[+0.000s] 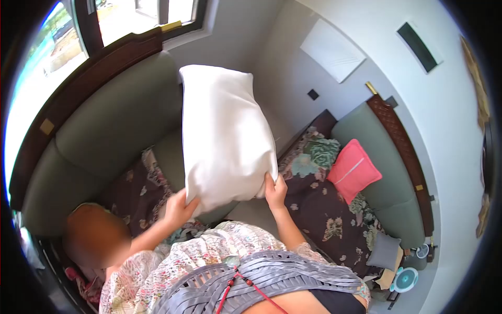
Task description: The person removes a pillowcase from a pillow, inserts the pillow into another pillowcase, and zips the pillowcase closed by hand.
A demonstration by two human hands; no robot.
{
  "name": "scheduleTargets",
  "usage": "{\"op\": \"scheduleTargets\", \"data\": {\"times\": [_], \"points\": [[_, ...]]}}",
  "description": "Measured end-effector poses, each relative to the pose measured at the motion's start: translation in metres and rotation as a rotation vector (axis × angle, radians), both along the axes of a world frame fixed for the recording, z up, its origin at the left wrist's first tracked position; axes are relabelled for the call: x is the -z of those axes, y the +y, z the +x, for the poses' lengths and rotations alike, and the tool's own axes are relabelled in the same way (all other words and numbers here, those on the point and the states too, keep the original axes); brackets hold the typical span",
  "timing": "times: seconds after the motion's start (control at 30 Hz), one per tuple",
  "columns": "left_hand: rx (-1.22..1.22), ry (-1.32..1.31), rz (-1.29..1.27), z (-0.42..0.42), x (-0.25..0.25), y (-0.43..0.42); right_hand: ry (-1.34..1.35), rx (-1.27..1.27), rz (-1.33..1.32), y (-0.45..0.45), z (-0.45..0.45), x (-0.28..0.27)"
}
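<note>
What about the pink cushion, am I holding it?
No, your left hand and right hand hold the white pillow, away from the cushion.

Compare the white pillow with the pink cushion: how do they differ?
The white pillow is held up by both hands, left and right; the pink cushion rests by the green backrest.
The white pillow is oblong, the pink cushion roughly square.
The white pillow looks plain; the pink cushion has a pale line across it.
Both look soft.
</note>
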State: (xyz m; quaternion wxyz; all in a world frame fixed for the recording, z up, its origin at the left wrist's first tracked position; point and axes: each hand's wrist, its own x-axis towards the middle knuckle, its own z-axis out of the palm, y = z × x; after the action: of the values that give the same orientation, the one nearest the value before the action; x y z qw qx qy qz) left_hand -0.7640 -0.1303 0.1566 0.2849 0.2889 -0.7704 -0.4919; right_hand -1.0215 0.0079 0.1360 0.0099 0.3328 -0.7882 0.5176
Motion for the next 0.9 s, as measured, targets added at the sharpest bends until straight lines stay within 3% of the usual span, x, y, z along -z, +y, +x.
{"op": "scheduleTargets", "data": {"times": [0.03,0.07,0.13,0.2,0.27,0.3,0.37,0.43,0.53,0.6,0.73,0.83,0.9], "points": [[-0.130,-0.003,0.157,0.026,0.027,0.014,0.064,-0.131,0.058,0.002,0.012,0.009],[-0.163,-0.182,0.178,0.049,0.033,0.025,0.076,-0.217,0.052,0.005,0.031,0.015],[-0.179,-0.555,0.277,0.088,0.055,0.049,-0.171,-0.307,0.319,0.019,0.059,0.043],[-0.204,-0.579,0.415,0.127,0.100,0.073,-0.340,-0.406,0.467,0.029,0.073,0.090],[-0.219,-0.546,0.608,0.156,0.116,0.095,-0.749,-0.549,0.784,0.035,0.083,0.129],[-0.241,-0.565,0.637,0.168,0.124,0.105,-0.771,-0.570,0.811,0.038,0.087,0.138],[-0.171,-0.802,0.599,0.182,0.133,0.115,-0.360,-0.669,1.092,0.029,0.085,0.148],[-0.258,-0.775,0.675,0.191,0.136,0.126,-0.323,-0.471,0.975,0.011,0.075,0.154],[-0.380,-0.641,0.788,0.214,0.162,0.143,-0.557,-0.503,0.943,-0.043,0.066,0.167],[-0.256,-0.959,0.710,0.219,0.167,0.136,-0.645,-0.530,0.978,-0.086,0.070,0.185],[-0.204,-1.033,0.819,0.224,0.174,0.129,-0.776,-0.551,1.076,-0.172,0.089,0.233],[-0.186,-0.946,1.002,0.203,0.157,0.114,-1.015,-0.530,1.081,-0.210,0.112,0.257],[-0.824,-0.371,1.422,0.186,0.157,0.105,-1.003,-0.346,0.913,-0.220,0.124,0.275]]}}
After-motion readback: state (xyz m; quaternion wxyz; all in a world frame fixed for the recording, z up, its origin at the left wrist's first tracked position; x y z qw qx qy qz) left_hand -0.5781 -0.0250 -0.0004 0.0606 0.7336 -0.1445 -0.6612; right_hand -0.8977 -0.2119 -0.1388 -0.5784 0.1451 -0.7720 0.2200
